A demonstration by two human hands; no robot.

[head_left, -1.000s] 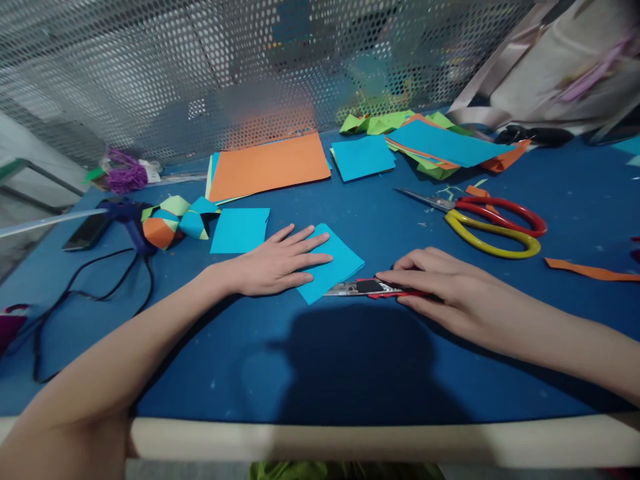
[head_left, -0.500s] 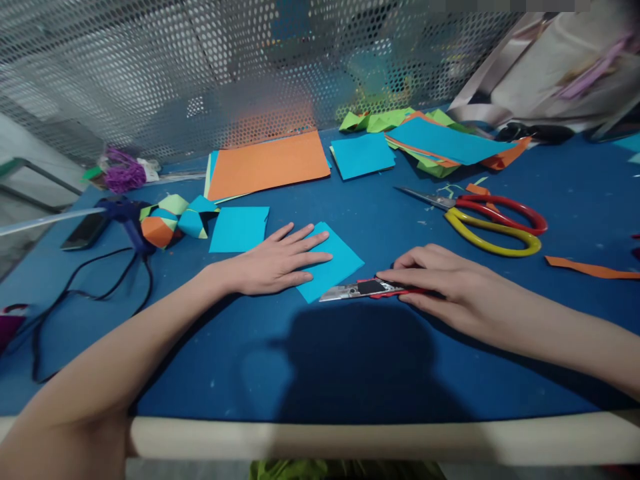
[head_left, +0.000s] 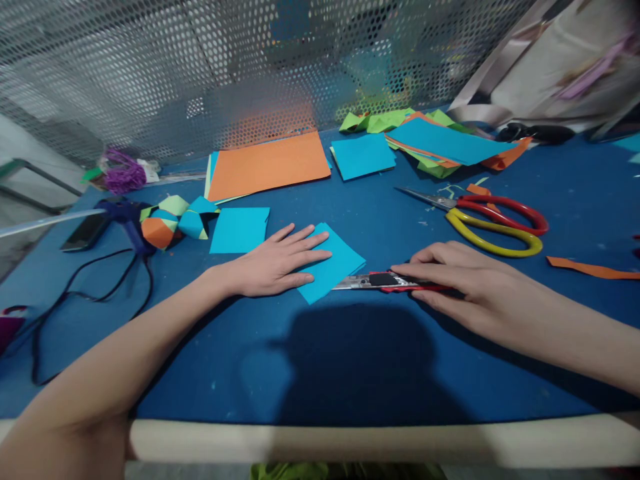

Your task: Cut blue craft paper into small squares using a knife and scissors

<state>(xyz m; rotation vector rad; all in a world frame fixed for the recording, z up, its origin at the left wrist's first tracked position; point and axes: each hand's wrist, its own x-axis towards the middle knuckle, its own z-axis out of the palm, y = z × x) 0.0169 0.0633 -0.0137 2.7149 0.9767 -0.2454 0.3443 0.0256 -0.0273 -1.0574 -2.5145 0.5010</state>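
My left hand (head_left: 280,261) lies flat with fingers spread, pressing a folded blue paper square (head_left: 336,259) onto the table. In my right hand (head_left: 455,277) is a utility knife (head_left: 387,281) with a red and black handle. Its blade points left, and the tip is hidden at the paper's lower right edge, seemingly between its layers. Another blue paper square (head_left: 240,230) lies just beyond my left wrist. Scissors (head_left: 493,217) with red and yellow handles rest beyond my right hand.
Orange sheets (head_left: 270,167), a blue stack (head_left: 364,157) and a mixed paper pile (head_left: 450,141) lie along the perforated metal panel (head_left: 225,73). At left are a blue glue gun (head_left: 131,223), its cord, folded paper pieces (head_left: 173,220) and a phone (head_left: 83,232). An orange strip (head_left: 590,268) lies right.
The knife in my right hand has moved to the right, and its blade tip has gone from view at the paper's edge. My left hand stays in place on the paper.
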